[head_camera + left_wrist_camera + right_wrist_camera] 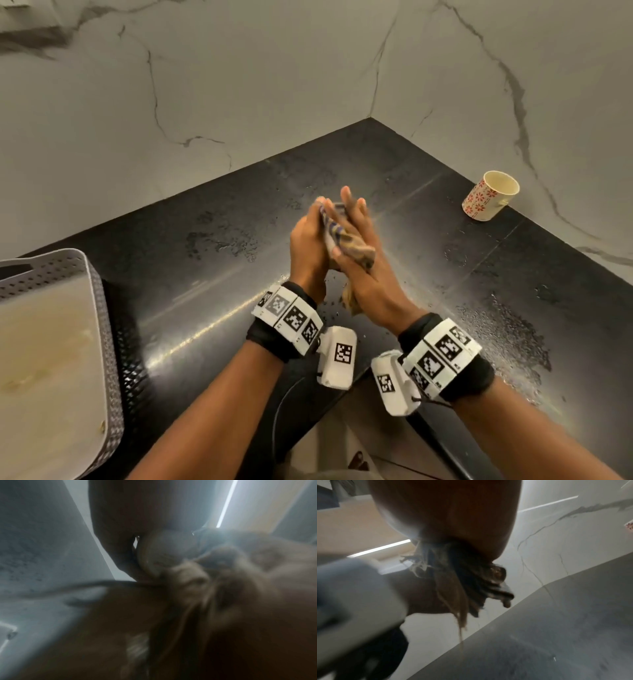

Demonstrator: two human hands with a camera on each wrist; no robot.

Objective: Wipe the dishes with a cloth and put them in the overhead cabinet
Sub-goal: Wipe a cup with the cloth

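Over the black counter (212, 308) my two hands meet palm to palm. My left hand (308, 233) curls around a small round dish (340, 208), of which only a grey edge shows. The left wrist view shows the dish's pale round rim (150, 553) against my fingers (120, 534). My right hand (356, 236) presses a brown and blue patterned cloth (354, 250) against the dish, fingers nearly straight, thumb pinching the cloth. A loose end of the cloth (462, 582) hangs below my right palm. A cream mug with red flowers (489, 196) stands at the back right.
A grey perforated basket (97, 308) sits at the left edge of the counter, its pale bottom bare. Water spots lie on the counter (556, 628) around my hands and to the right. Marble walls (239, 85) close the corner behind.
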